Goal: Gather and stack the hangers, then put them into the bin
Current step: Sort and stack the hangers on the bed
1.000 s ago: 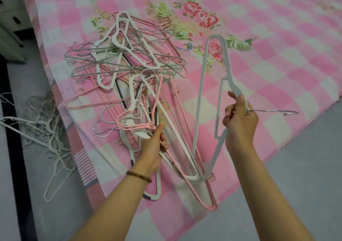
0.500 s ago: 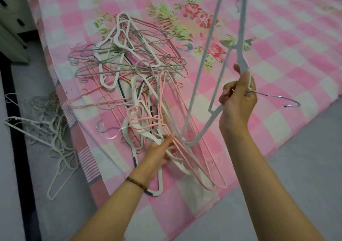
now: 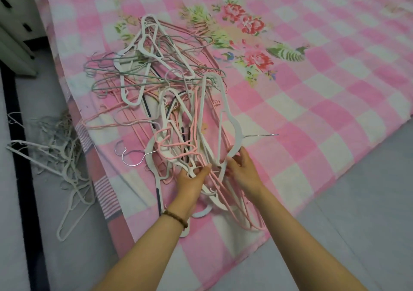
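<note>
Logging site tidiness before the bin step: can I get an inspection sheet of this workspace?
Surface: pink checked sheet with a flower print.
Job's things: hanger pile tangled on the sheet; pale hanger with a steel hook at the pile's right edge; bin not in view.
Clutter: floor hangers, white, heaped left of the sheet.
Hands: left hand grips hangers in the pile; right hand holds the pale hanger's lower end.
Cables: nothing seen.
Surroundings: cabinet at upper left; grey floor.

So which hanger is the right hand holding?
The pale grey hanger, rightmost of the pile, alone with its metal hook pointing right; right hand grips its lower end.
</note>
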